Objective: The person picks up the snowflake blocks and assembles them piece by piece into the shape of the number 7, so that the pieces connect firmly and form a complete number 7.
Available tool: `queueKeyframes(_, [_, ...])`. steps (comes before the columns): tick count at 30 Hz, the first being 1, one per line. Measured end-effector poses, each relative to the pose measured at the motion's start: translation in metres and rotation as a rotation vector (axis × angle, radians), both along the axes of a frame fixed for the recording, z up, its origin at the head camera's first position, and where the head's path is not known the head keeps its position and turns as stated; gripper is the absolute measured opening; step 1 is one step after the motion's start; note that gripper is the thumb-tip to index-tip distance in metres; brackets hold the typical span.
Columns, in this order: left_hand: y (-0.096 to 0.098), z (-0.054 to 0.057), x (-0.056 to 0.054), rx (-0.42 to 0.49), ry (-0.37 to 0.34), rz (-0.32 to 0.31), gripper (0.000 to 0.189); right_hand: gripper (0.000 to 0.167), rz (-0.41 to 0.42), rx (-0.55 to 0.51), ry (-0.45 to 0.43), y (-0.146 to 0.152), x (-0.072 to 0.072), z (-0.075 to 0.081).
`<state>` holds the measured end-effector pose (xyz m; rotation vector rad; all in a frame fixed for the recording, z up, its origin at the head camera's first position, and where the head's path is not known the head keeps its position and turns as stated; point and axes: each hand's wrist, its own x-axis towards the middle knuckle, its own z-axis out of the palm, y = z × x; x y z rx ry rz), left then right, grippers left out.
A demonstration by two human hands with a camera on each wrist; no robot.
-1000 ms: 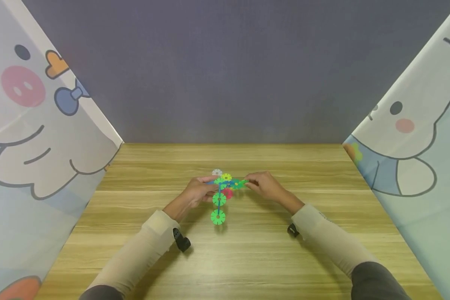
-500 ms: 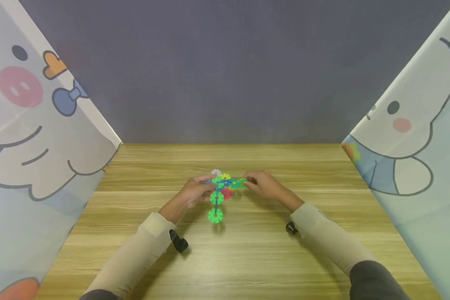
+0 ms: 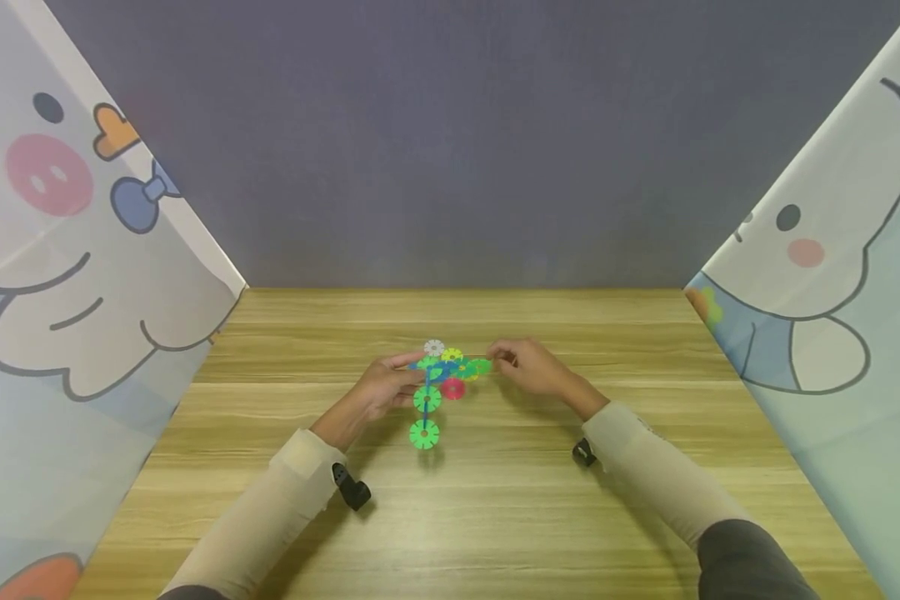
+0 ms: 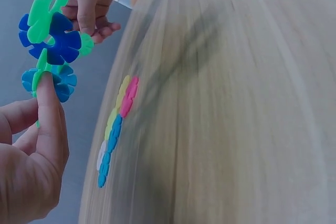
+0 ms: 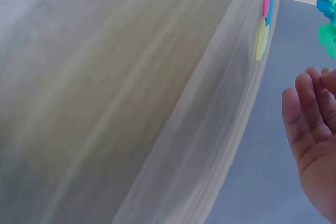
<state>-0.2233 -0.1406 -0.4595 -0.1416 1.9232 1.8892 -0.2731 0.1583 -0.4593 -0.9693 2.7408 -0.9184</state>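
My left hand (image 3: 384,385) pinches a joined chain of slotted plastic snowflake discs (image 4: 65,45) between thumb and fingers, above the table. Green and blue discs make up the chain; its arm of green discs (image 3: 427,399) points toward me in the head view. Near the chain's right end, my right hand (image 3: 534,368) is held with its fingers loosely bent and thumb close to them. In the right wrist view, a gap separates those fingers (image 5: 305,95) from the green end disc (image 5: 328,39). Part of the chain is hidden behind the left fingers.
On the wooden table (image 3: 495,517), flat discs lie together beneath the chain: a pink one (image 3: 453,388), a white one (image 3: 434,347), yellow ones (image 4: 123,90) and blue ones (image 4: 110,145). A grey panel (image 3: 450,150) stands behind, with cartoon-printed panels on both sides.
My right fingers have come off the green end disc, leaving a small gap. The left hand and chain have shifted slightly left, and the green arm has swung left with them.
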Motion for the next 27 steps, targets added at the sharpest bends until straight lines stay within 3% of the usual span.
queueKeyframes(12, [-0.006,-0.006,0.008,-0.010,-0.032,-0.022,0.054,0.020,-0.017,0.001,0.018,-0.007,-0.012,-0.002])
queueKeyframes(17, [-0.009,-0.007,0.014,-0.016,-0.041,-0.032,0.054,0.021,-0.018,0.032,-0.015,-0.013,-0.017,-0.005])
queueKeyframes(27, [-0.008,-0.013,0.020,-0.011,-0.058,-0.039,0.052,0.026,0.061,0.104,-0.079,-0.027,-0.026,-0.014])
